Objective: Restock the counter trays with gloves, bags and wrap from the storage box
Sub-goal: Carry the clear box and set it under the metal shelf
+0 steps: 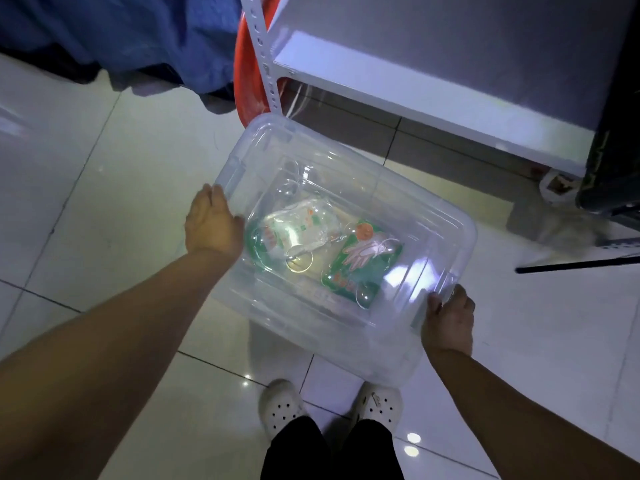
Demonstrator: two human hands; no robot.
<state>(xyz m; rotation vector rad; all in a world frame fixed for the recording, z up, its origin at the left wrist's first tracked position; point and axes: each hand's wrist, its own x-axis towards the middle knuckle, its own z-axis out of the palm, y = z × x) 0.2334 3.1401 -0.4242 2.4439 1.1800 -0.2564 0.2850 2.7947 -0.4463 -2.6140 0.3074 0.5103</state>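
A clear plastic storage box [398, 209] with its lid on hangs above the tiled floor, held between both hands. My left hand [213, 225] grips its left end. At the near right corner, my right hand [448, 320] is closed on the box's handle. Through the lid I see a green packet of gloves [363, 265] with a hand printed on it. Beside it to the left lies a clear bag pack [294, 230] with green and orange print.
A white metal shelf rack [433, 84] stands to the upper right, with an orange-red plastic item [247, 81] behind its post. Blue cloth [121, 36] fills the top left. A dark object [613, 150] is at the right edge. My white clogs [280, 407] stand on glossy tiles below.
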